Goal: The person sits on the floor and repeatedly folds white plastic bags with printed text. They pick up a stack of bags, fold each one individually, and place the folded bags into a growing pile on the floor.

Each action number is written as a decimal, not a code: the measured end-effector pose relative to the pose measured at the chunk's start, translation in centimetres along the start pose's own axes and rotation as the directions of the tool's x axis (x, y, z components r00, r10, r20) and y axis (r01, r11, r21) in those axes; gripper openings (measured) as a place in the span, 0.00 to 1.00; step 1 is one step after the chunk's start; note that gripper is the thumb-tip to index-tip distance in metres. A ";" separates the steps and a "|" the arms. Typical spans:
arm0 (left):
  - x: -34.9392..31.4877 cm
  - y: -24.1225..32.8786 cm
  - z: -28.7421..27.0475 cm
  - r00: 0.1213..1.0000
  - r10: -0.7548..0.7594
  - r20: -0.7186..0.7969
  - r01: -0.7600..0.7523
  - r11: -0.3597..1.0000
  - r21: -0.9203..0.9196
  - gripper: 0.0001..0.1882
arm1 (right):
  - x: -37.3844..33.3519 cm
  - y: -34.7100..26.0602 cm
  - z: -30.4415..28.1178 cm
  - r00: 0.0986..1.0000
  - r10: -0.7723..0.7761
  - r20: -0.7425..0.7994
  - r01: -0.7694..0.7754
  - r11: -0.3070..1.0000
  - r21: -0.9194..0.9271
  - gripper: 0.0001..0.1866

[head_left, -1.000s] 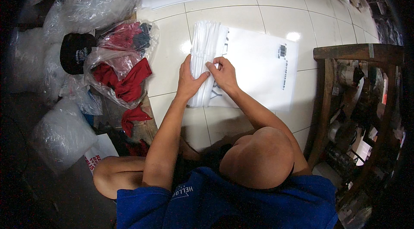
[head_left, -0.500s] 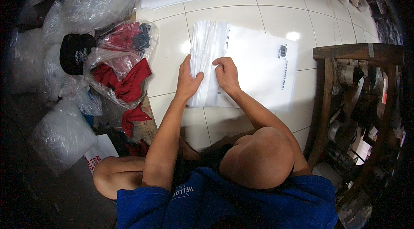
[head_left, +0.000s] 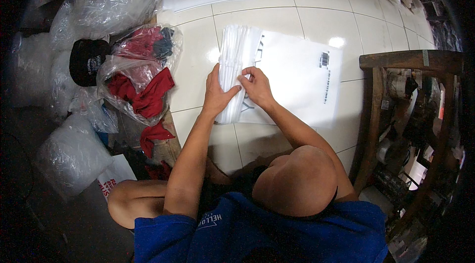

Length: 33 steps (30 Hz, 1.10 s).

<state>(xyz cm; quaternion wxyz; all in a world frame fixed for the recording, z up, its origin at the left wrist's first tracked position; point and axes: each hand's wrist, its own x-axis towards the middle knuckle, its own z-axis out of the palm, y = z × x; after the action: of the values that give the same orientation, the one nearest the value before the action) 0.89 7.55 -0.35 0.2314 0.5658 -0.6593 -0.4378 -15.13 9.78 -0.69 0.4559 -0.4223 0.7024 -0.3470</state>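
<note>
The left hand point(head_left: 216, 98), fingers clamped on the long, layered white plastic bundle point(head_left: 231, 47) on the glossy cream tiled floor point(head_left: 192, 87), should press evenly while the right hand point(head_left: 257, 87), fingers pinching the bundle's right edge, avoids creasing it.

Half a second ago the right hand point(head_left: 258, 87) was further right, its fingers clear of the left thumb; now it has slid left, its fingertips at the edge of the white bundle point(head_left: 231, 55). The left hand point(head_left: 216, 95) has stretched its thumb across toward them. Dark lettering point(head_left: 259, 56), mostly covered then, shows again above and below the right fingers.
</note>
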 end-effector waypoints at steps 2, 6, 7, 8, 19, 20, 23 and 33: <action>0.1 -0.1 0.1 1.000 -0.003 0.007 0.003 1.000 0.000 0.49 | 0.1 0.3 -0.1 1.000 0.018 0.000 -0.018 1.000 -0.011 0.12; 0.3 -0.7 0.3 1.000 -0.009 0.003 0.009 0.998 -0.062 0.47 | 0.1 1.5 0.5 0.954 -0.184 -0.238 0.181 0.983 -0.038 0.13; 0.4 -1.0 0.3 1.000 -0.010 -0.005 0.010 0.996 -0.092 0.46 | 0.0 1.5 0.5 0.949 -0.179 -0.259 0.184 0.983 -0.008 0.13; 0.4 -1.3 0.2 1.000 -0.021 0.006 0.022 0.994 -0.106 0.45 | -0.1 1.5 0.4 0.949 -0.204 -0.241 0.203 0.979 -0.028 0.13; 0.1 -0.3 -0.4 0.997 -0.054 0.059 0.058 0.996 -0.068 0.45 | -0.4 -0.1 0.3 0.988 -0.115 -0.101 0.106 0.990 -0.088 0.13; 0.1 -0.1 -0.3 0.997 -0.056 0.059 0.058 0.997 -0.041 0.45 | -0.4 -0.2 0.3 0.989 -0.104 -0.106 0.094 0.991 -0.091 0.15; 0.1 -0.4 -0.2 0.997 -0.052 0.057 0.054 0.998 -0.039 0.45 | -0.3 0.0 0.4 0.987 -0.125 -0.101 0.113 0.987 -0.116 0.16; 0.3 -1.8 0.0 0.998 0.015 0.062 -0.015 1.000 -0.003 0.47 | 0.0 -0.2 0.5 0.990 -0.128 -0.056 0.117 0.978 -0.176 0.19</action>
<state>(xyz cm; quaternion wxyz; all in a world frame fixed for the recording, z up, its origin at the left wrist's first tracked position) 1.81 7.30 -1.91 0.2148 0.5469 -0.6699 -0.4540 -14.57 9.66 -0.67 0.3718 -0.4907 0.7172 -0.3265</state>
